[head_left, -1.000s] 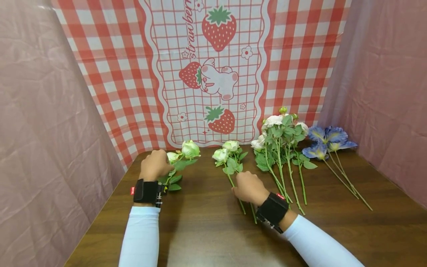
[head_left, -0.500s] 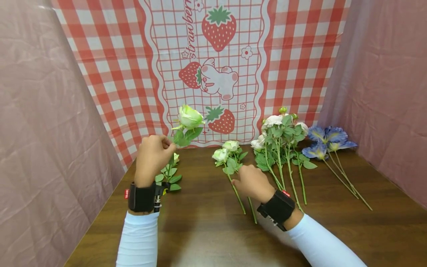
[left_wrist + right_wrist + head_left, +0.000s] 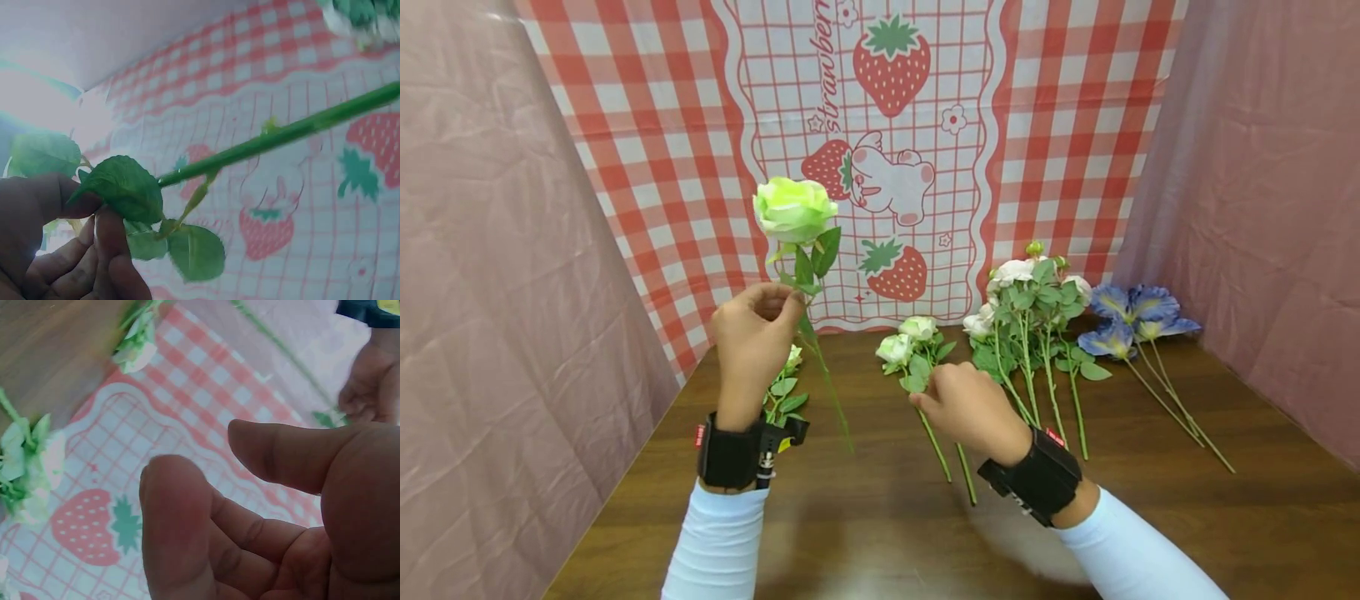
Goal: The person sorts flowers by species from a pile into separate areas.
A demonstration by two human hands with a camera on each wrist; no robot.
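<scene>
In the head view my left hand (image 3: 754,346) pinches the stem of a green-white artificial rose (image 3: 794,212), raised upright above the table with its stem slanting down to the right. The left wrist view shows thumb and fingers at a leaf (image 3: 128,187) beside the thick green stem (image 3: 275,140). Another such rose (image 3: 784,388) lies behind my left wrist, partly hidden. My right hand (image 3: 976,410) hovers over the stems of two more pale green roses (image 3: 897,348). Its thumb (image 3: 281,450) and index finger stand apart, with nothing between them.
To the right on the wooden table (image 3: 880,542) lie several white flowers (image 3: 1017,271) with leafy stems, then blue irises (image 3: 1108,337). A red-and-white checked strawberry cloth (image 3: 1063,125) hangs behind, with pink curtains (image 3: 1270,208) at the sides.
My left hand has lifted one green-white rose off the table and turned it upright. The right hand has shifted slightly up and right over the two roses, which have not moved.
</scene>
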